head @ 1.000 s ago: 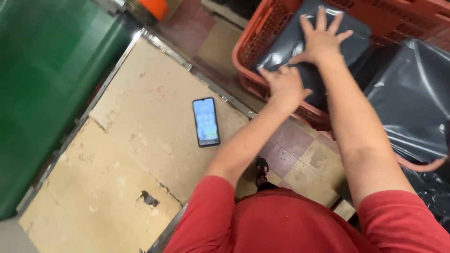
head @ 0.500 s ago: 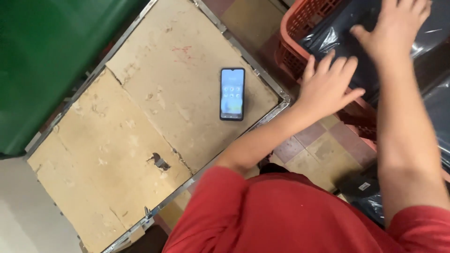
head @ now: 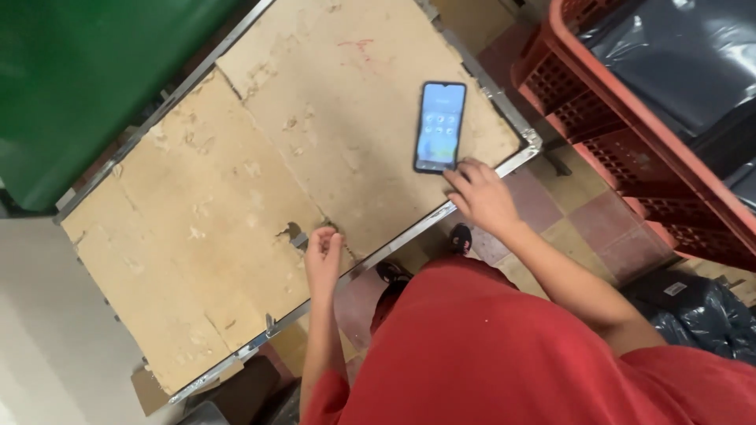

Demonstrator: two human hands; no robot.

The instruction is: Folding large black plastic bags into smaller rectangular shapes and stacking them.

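- The phone (head: 440,126) lies flat, screen lit, near the corner of the worn cardboard surface (head: 236,197); nobody has lifted it.
- Right hand (head: 479,195), fingers loosely spread and empty, touches the phone's lower edge.
- Left hand (head: 323,256), loosely curled and holding nothing, rests at the surface's near rim.
- A red crate (head: 630,118) with dark bags stands beside it.

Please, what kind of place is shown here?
Probably a storeroom or back work area: a worn cardboard-topped metal-framed table, a red plastic crate holding black plastic bags, and a tiled floor.

Worn cardboard-topped table (head: 236,181), metal-edged; a lit smartphone (head: 440,126) lies on it.
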